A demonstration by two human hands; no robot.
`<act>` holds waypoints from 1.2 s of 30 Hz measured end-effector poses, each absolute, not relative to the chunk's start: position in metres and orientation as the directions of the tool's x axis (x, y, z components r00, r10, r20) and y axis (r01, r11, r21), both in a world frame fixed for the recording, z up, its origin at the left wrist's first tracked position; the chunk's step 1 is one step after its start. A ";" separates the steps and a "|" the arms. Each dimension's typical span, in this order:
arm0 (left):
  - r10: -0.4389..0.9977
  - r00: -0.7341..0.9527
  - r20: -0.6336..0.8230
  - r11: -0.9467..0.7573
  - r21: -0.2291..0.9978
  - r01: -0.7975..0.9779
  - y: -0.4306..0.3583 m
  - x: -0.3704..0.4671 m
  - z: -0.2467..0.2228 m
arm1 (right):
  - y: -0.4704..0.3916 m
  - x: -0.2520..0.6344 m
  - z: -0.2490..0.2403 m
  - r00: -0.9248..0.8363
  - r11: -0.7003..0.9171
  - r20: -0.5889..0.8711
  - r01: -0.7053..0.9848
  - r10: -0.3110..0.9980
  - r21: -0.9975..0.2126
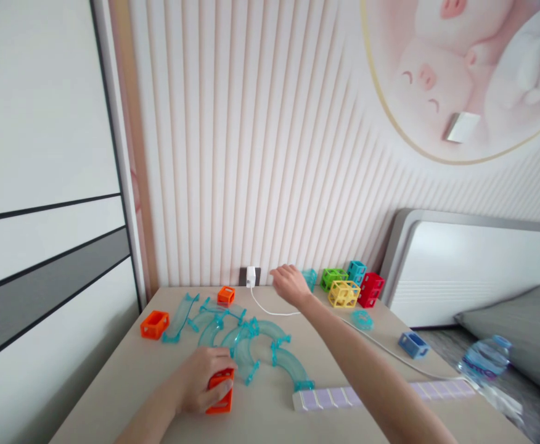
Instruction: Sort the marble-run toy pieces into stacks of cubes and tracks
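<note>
Near the front left of the table, my left hand [205,379] is closed around an orange-red open-frame block [220,404] standing on the tabletop. My right hand [291,285] is raised toward the back, in front of the wall, its back to me and its fingers curled together. Whatever it holds, if anything, is hidden. A translucent teal piece [309,279] shows just right of that hand. Between my hands lie several translucent teal track pieces, including a curved track [293,367] and a straight track [180,317]. Two orange blocks, one at the left [155,324] and one farther back [226,296], stand beside them.
Green [333,277], yellow [344,295], blue [357,271] and red [372,290] blocks cluster at the back right. A white cable [381,350] runs from a wall charger [250,276] past a light-blue block [413,345]. A lilac strip [330,398] and water bottle [485,359] are to the right.
</note>
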State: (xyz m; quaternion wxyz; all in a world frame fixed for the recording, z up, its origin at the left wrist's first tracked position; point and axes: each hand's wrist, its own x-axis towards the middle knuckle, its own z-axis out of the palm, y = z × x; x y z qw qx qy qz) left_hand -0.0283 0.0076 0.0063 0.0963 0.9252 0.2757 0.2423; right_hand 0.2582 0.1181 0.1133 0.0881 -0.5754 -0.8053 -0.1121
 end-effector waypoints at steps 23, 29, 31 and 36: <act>0.577 0.754 0.314 -0.816 0.179 0.550 0.005 -0.026 0.009 | 0.104 0.427 0.058 0.385 -0.350 0.217 0.919 0.897 -0.183; 0.577 0.682 0.449 -0.817 0.327 0.475 0.009 -0.034 0.003 | 0.107 0.420 0.060 0.354 -0.256 0.249 0.900 0.902 -0.352; 0.588 0.638 0.497 -0.809 0.349 0.474 0.010 -0.037 0.003 | 0.105 0.420 0.063 0.369 -0.228 0.264 0.867 0.891 -0.442; 0.633 0.553 0.542 -0.773 0.392 0.500 0.012 -0.035 0.007 | 0.097 0.409 0.075 0.451 -0.098 0.340 0.707 0.825 -0.701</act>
